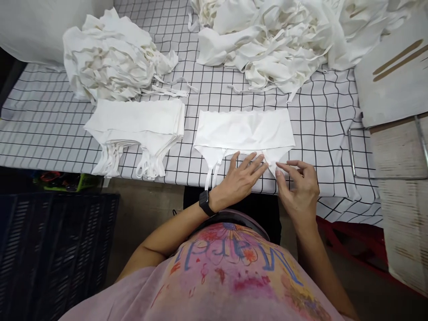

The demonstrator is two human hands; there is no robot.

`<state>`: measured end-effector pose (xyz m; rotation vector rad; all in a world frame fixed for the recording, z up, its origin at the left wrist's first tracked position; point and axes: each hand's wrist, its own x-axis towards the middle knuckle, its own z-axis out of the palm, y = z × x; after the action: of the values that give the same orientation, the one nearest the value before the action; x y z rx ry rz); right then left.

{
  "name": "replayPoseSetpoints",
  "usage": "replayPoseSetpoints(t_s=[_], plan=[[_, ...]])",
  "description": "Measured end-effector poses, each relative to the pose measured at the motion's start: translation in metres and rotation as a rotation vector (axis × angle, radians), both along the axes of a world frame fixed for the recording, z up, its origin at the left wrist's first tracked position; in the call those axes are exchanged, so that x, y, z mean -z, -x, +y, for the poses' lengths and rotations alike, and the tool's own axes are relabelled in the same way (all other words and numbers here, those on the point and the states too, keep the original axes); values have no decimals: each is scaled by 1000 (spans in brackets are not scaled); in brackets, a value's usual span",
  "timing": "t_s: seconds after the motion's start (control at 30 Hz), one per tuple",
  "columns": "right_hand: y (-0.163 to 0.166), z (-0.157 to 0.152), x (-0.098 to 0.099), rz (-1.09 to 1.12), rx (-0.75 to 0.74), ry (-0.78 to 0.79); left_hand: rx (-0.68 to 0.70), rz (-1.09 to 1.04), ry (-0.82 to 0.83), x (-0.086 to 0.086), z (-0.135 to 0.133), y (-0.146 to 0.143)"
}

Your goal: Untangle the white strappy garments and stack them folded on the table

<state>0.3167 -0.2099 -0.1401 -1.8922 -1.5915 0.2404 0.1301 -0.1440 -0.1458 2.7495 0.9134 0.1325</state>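
A white strappy top [245, 129] lies folded flat on the table in front of me, its straps towards the near edge. My left hand [242, 178], with a black watch on the wrist, rests flat over its lower middle, fingers spread. At the lower right corner, thumb and forefinger of my right hand [299, 187] pinch the edge of the top near a strap; the exact bit between the fingertips is partly hidden. On the left side two thin straps with a slider hang over the table edge. Beside it sits a neat stack of similar white tops [137, 118].
Loose heaps of white tops lie at the back left [110, 58] and back right [267, 44] on the checked tablecloth [321, 120]. A worn white box [394, 80] and a metal wire frame [351, 154] stand at the right. Dark plastic crates [56, 240] are below left.
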Motion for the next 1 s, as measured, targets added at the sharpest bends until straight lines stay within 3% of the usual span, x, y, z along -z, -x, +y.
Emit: replayPoseSetpoints(t_s=[0.1,0.2,0.33,0.53,0.73,1.0], plan=[[3,25,8,-103,-131,27,-44,-26,-24,3,7,12],[7,39,11,-205,-190,79,-212,-37,-60,6,22,30],[3,53,5,-157,-138,16,-465,-80,-117,4,51,58],[-39,117,14,-39,-9,-24,-627,-134,-173,-4,110,79],[-65,174,33,16,140,51,-627,10,-89,-11,148,79],[-59,180,15,170,231,143,-637,54,-82,-8,158,83]])
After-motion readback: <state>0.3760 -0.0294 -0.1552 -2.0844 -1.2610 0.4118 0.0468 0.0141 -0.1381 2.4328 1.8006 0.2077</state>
